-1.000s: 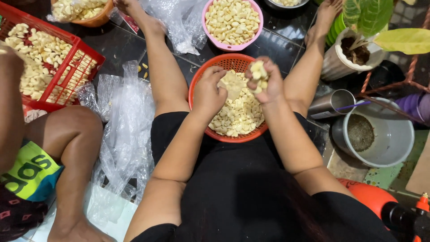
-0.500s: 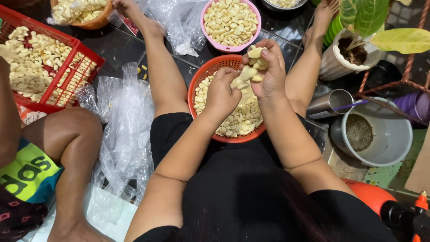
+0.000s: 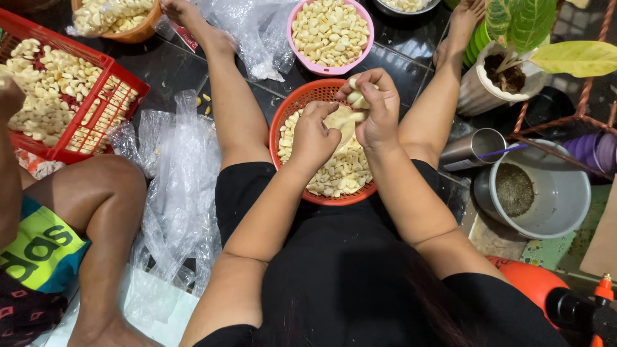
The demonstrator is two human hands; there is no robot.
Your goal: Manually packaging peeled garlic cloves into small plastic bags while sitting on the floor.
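Note:
A round orange basket [image 3: 283, 119] full of peeled garlic cloves [image 3: 337, 173] rests between my outstretched legs. My right hand [image 3: 376, 109] is raised over its far rim, fingers curled around a handful of cloves [image 3: 355, 96]. My left hand [image 3: 315, 136] sits just beside it above the basket, fingers bent in and touching the pale cloves at my right palm. Whether the left hand grips anything cannot be told.
A pink bowl of cloves [image 3: 331, 32] stands beyond the basket. A red crate of cloves [image 3: 96, 112] is at the left by another person's leg [image 3: 106, 212]. Crumpled clear plastic bags [image 3: 177, 193] lie left; a grey bucket [image 3: 553, 193], metal cup [image 3: 469, 149] and potted plant [image 3: 498, 80] are right.
My right hand lifted a handful of cloves from the basket's middle toward its far rim. My left hand followed and closed in beside it.

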